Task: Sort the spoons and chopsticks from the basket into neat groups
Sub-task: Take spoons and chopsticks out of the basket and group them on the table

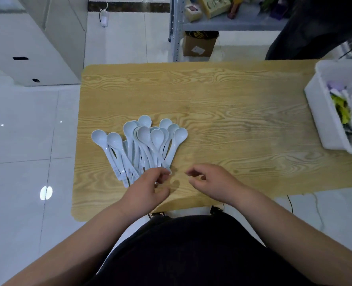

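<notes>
Several pale blue plastic spoons (142,141) lie fanned out on the left half of the wooden table (233,112), bowls away from me, handles converging toward me. My left hand (148,188) rests at the handle ends, its fingertips touching the end of the rightmost spoon's handle. My right hand (210,182) hovers just to the right, fingers loosely curled with nothing in them. The white basket (323,112) stands at the table's right edge and holds more utensils, some yellow and purple. I see no chopsticks on the table.
A person in dark clothes (307,27) stands beyond the far right corner. Behind the table are a metal shelf (228,23) with boxes, a cardboard box (200,46) on the floor, and a white cabinet (33,42) at the left.
</notes>
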A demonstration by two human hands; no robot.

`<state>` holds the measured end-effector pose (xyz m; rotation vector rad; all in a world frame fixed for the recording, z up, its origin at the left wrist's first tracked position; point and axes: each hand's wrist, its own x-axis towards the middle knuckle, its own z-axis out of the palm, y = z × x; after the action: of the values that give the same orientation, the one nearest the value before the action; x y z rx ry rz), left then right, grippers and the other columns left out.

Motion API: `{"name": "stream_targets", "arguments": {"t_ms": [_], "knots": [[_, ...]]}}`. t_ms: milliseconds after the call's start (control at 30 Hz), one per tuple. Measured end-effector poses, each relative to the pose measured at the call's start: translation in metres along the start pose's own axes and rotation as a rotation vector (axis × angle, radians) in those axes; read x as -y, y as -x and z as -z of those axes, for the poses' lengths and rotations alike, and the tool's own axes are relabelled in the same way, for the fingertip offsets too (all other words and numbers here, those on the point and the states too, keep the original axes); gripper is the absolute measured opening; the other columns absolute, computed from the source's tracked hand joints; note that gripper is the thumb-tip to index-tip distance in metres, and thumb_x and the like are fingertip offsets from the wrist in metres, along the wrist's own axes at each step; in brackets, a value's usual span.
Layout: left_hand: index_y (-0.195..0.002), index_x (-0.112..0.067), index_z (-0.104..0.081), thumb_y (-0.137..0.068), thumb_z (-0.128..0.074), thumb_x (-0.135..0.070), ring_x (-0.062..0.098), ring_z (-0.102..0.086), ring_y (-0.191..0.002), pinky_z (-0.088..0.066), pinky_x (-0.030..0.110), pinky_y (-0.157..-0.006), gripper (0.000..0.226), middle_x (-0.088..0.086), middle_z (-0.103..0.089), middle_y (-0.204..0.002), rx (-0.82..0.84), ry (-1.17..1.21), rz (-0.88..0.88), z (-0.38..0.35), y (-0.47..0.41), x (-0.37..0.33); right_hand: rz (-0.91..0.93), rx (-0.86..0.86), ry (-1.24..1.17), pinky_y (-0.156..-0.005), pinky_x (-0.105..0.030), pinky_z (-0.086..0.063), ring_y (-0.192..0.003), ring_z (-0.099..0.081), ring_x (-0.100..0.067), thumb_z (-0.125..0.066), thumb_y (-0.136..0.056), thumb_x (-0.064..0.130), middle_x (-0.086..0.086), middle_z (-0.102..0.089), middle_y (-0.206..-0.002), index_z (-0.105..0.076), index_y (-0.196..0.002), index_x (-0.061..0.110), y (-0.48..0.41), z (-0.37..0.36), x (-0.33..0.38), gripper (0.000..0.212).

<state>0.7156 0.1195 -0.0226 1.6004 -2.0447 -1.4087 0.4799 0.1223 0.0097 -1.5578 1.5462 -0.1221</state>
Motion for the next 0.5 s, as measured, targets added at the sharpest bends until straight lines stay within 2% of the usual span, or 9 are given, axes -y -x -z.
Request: {"name": "stream_targets", "arguments": {"t_ms": [67, 200, 267, 367, 500], "knots": [[-0.123, -0.035, -0.056, -0.076, -0.057, -0.043, -0.002, -0.056, -0.106, -0.046, 0.017, -0.089, 0.048, -0.019, -0.059, -0.11, 0.084, -0.042, -0.046, -0.017, -0.004, -0.02, -0.015, -0.044, -0.029, -0.086, -0.003, -0.04, -0.105, -0.057, 0.007, -0.065, -0.095, 0.024, 0.014, -0.068, -0.117, -0.069, -0.121, 0.023, 0.028, 0.012, -0.021, 0.027], [-0.127, -0.034, -0.053, -0.078, -0.054, -0.053, -0.006, -0.053, -0.109, -0.045, 0.018, -0.091, 0.053, -0.021, -0.056, -0.113, 0.158, -0.156, -0.161, -0.054, -0.017, -0.072, -0.008, -0.079, -0.035, -0.087, -0.007, -0.039, -0.099, -0.051, 0.019, -0.062, -0.096, 0.033, 0.02, -0.062, -0.123, -0.064, -0.128, 0.029, 0.079, 0.038, -0.069, 0.032], [-0.128, -0.033, -0.054, -0.081, -0.059, -0.049, -0.007, -0.052, -0.11, -0.045, 0.016, -0.092, 0.049, -0.02, -0.055, -0.114, 0.162, -0.195, -0.204, -0.076, -0.023, -0.102, 0.016, -0.087, -0.021, -0.088, -0.003, -0.036, -0.106, -0.052, 0.012, -0.06, -0.097, 0.034, 0.017, -0.061, -0.127, -0.062, -0.13, 0.028, 0.102, 0.054, -0.096, 0.034], [-0.127, -0.031, -0.056, -0.087, -0.068, -0.031, -0.007, -0.052, -0.109, -0.045, 0.016, -0.093, 0.041, -0.019, -0.055, -0.115, 0.131, -0.239, -0.258, -0.113, -0.031, -0.146, 0.045, -0.115, -0.015, -0.084, 0.001, -0.032, -0.115, -0.051, 0.005, -0.06, -0.097, 0.033, 0.015, -0.061, -0.129, -0.061, -0.132, 0.029, 0.133, 0.08, -0.139, 0.035], [-0.127, -0.031, -0.056, -0.089, -0.069, -0.028, -0.007, -0.052, -0.111, -0.044, 0.015, -0.093, 0.04, -0.018, -0.056, -0.118, 0.117, -0.259, -0.273, -0.17, -0.042, -0.204, 0.06, -0.137, -0.049, -0.091, -0.006, -0.036, -0.116, -0.051, 0.005, -0.058, -0.098, 0.036, 0.017, -0.06, -0.128, -0.06, -0.132, 0.03, 0.174, 0.111, -0.199, 0.035]]}}
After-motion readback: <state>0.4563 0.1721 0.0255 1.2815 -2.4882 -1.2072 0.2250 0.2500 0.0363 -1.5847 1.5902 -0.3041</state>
